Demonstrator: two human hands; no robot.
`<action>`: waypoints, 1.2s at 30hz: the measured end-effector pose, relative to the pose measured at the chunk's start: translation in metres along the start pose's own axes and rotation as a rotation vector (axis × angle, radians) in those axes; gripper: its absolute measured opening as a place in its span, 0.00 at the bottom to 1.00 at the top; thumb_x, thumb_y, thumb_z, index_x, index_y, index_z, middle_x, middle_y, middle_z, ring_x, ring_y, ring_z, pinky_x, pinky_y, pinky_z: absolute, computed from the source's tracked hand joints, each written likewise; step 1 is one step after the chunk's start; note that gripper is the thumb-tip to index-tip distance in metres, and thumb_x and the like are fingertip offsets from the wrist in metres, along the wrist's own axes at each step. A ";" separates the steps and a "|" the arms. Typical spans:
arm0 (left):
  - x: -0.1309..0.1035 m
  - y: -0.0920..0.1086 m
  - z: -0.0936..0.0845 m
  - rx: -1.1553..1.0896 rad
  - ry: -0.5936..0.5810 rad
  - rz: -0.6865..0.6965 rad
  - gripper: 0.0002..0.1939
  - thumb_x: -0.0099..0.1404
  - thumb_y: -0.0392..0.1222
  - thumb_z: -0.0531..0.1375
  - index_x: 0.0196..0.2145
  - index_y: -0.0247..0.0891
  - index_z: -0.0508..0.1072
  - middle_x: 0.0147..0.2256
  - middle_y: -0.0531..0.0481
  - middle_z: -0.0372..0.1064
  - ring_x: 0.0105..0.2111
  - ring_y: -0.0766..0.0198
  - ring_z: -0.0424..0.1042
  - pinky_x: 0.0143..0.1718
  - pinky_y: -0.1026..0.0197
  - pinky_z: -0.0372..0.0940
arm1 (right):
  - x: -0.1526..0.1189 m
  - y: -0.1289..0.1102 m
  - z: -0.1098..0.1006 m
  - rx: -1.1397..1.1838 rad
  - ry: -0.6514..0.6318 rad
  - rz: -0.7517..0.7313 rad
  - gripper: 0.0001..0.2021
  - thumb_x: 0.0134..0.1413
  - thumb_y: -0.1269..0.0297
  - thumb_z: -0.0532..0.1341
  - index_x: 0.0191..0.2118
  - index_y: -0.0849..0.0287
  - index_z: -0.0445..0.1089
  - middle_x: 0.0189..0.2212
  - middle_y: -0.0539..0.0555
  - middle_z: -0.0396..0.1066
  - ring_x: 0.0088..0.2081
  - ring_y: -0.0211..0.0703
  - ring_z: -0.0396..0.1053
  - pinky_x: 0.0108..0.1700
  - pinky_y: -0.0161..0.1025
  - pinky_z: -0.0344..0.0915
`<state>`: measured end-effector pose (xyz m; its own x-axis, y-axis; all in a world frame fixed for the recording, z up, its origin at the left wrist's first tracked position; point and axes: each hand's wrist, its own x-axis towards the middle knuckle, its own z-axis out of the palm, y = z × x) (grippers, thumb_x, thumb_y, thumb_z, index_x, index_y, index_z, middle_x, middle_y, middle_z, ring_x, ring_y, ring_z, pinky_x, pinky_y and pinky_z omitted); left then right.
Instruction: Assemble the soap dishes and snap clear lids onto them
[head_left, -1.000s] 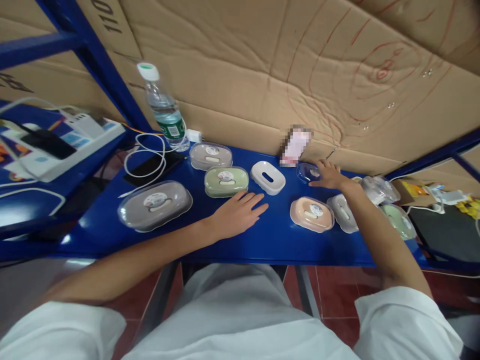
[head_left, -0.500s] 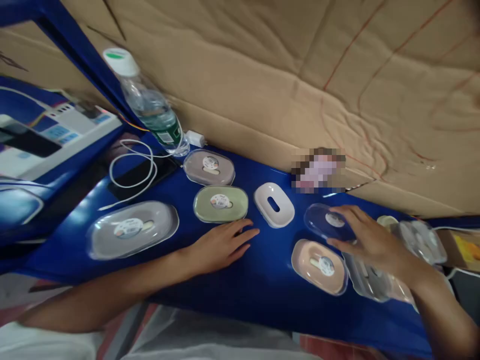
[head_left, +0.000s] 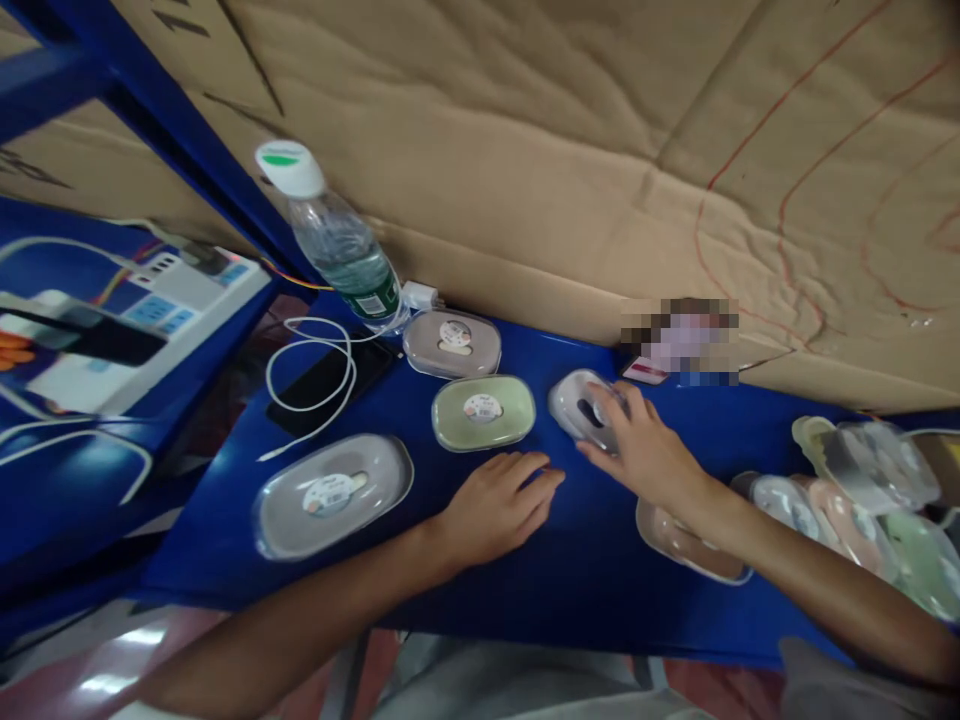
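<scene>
A clear lid [head_left: 570, 396] with a round sticker sits over the small white soap dish [head_left: 592, 443], whose oval slot shows through it. My right hand [head_left: 656, 445] grips the lid, its fingers on top and its thumb at the near side; whether the lid is fully seated I cannot tell. On the blue tabletop, my left hand [head_left: 499, 505] rests with its fingers loosely stretched and holds nothing. Just beyond it lies a green lidded soap dish [head_left: 484, 413]. A peach lidded dish [head_left: 686, 540] is partly hidden under my right forearm.
A mauve lidded dish [head_left: 452, 343] and a grey one [head_left: 334, 497] lie to the left. Behind them are a water bottle [head_left: 349, 250], a white cable [head_left: 307, 408] and a black phone [head_left: 300, 385]. Several more dishes and lids [head_left: 862, 520] are piled at the right. Cardboard [head_left: 525, 180] rises behind.
My right hand has carried the clear lid leftward from beside the white soap dish onto it. My left hand stays near the green dish. The whole view has shifted.
</scene>
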<state>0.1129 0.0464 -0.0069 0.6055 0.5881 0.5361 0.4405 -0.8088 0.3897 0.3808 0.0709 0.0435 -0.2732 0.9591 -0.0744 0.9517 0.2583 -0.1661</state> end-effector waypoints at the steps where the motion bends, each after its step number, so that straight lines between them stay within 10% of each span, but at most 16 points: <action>1: 0.000 0.002 -0.002 -0.002 0.000 0.018 0.11 0.76 0.36 0.58 0.53 0.37 0.76 0.47 0.42 0.78 0.40 0.57 0.80 0.42 0.54 0.77 | -0.001 0.003 0.002 0.037 0.011 -0.009 0.36 0.69 0.45 0.62 0.76 0.48 0.53 0.68 0.69 0.58 0.62 0.75 0.69 0.51 0.69 0.80; 15: -0.007 0.015 -0.017 -0.016 -0.142 0.169 0.16 0.76 0.35 0.58 0.59 0.37 0.74 0.57 0.38 0.74 0.51 0.52 0.79 0.51 0.50 0.76 | -0.008 0.000 0.009 0.143 -0.059 -0.136 0.43 0.66 0.45 0.67 0.79 0.48 0.50 0.78 0.68 0.46 0.76 0.73 0.53 0.72 0.71 0.60; 20: -0.009 0.019 -0.018 0.053 -0.233 0.291 0.14 0.74 0.35 0.62 0.56 0.35 0.76 0.56 0.38 0.76 0.51 0.50 0.78 0.50 0.50 0.71 | 0.007 0.017 -0.041 0.063 0.084 -0.180 0.46 0.66 0.42 0.67 0.80 0.51 0.49 0.81 0.61 0.42 0.80 0.71 0.39 0.78 0.74 0.42; 24: -0.013 0.018 -0.010 0.064 -0.293 0.327 0.10 0.73 0.35 0.64 0.51 0.35 0.77 0.51 0.40 0.77 0.46 0.53 0.78 0.47 0.51 0.67 | -0.044 0.031 -0.079 0.095 0.098 -0.087 0.34 0.76 0.43 0.56 0.78 0.52 0.56 0.74 0.60 0.62 0.73 0.63 0.62 0.75 0.65 0.59; 30: -0.014 0.020 -0.010 0.107 -0.285 0.347 0.09 0.75 0.36 0.61 0.52 0.37 0.77 0.50 0.42 0.76 0.44 0.56 0.77 0.46 0.53 0.65 | -0.146 0.030 -0.012 0.059 0.267 0.188 0.27 0.77 0.46 0.54 0.66 0.58 0.73 0.60 0.65 0.78 0.62 0.62 0.75 0.64 0.63 0.71; 36: -0.009 0.018 -0.008 0.154 -0.218 0.328 0.13 0.77 0.36 0.58 0.56 0.38 0.76 0.53 0.43 0.76 0.47 0.55 0.77 0.47 0.53 0.66 | -0.132 0.010 0.027 0.168 0.351 0.175 0.26 0.77 0.45 0.52 0.65 0.56 0.73 0.63 0.63 0.75 0.66 0.61 0.71 0.69 0.66 0.65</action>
<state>0.1103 0.0269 0.0013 0.8488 0.2994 0.4356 0.2853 -0.9533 0.0993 0.4229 -0.0564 0.0254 -0.0176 0.9757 0.2184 0.9355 0.0931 -0.3408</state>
